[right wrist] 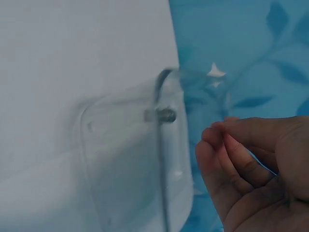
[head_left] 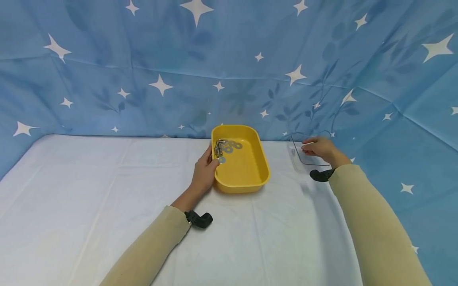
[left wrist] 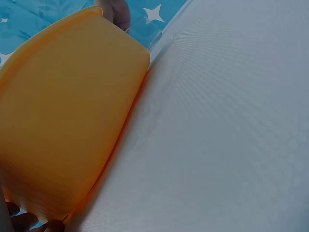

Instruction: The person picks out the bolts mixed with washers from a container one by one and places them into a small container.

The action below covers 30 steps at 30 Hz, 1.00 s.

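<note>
A yellow tray (head_left: pixel 247 169) stands on the white-covered table in the head view, with several washers (head_left: pixel 232 146) and small bolts (head_left: pixel 218 147) in its far left corner. My left hand (head_left: pixel 204 171) grips the tray's left rim, thumb over the edge. The left wrist view shows the tray's outer wall (left wrist: pixel 67 121) and my fingertips (left wrist: pixel 26 222) below it. My right hand (head_left: pixel 319 148) hovers over a clear plastic box (head_left: pixel 298 159) by the backdrop. In the right wrist view its fingers (right wrist: pixel 231 154) hang loosely curled beside the box (right wrist: pixel 130 159), holding nothing visible. A small metal piece (right wrist: pixel 166 115) lies in the box.
A white cloth (head_left: pixel 107 198) covers the table. A blue backdrop with white stars (head_left: pixel 229 71) closes off the far side and the right. Black wrist mounts (head_left: pixel 200 219) sit on both beige sleeves.
</note>
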Available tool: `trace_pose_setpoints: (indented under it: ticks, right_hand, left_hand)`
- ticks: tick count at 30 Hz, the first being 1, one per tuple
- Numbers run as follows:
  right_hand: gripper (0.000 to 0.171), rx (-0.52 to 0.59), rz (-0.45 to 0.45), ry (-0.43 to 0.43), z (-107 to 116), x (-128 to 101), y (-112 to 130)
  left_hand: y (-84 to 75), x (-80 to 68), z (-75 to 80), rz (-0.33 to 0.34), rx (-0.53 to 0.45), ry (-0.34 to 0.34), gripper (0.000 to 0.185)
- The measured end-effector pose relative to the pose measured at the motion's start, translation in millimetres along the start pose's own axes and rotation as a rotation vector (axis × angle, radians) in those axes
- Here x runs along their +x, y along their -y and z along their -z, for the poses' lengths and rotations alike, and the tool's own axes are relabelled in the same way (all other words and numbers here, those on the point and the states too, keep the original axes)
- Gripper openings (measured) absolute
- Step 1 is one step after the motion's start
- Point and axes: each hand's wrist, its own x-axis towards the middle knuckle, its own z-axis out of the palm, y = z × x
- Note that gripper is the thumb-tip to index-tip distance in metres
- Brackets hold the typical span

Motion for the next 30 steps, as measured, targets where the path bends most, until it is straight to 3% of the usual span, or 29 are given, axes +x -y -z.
trace_pose_setpoints:
  ticks: [8,18,30]
  right_hand:
    - [0.054,-0.044,0.068,-0.011,2.6,-19.0,45.8]
    - [0.052,0.071,0.124,0.067,-37.3,-33.5,100.0]
    - [0.052,0.19,0.168,0.222,-81.4,-31.9,135.2]
  left_hand:
    - [-1.5,-1.1,1.3,-0.014,0.003,0.001,0.072]
    - [0.6,-1.0,0.7,-0.007,-0.001,0.008,0.073]
    - [-0.1,-1.5,-0.3,-0.009,-0.019,0.007,0.072]
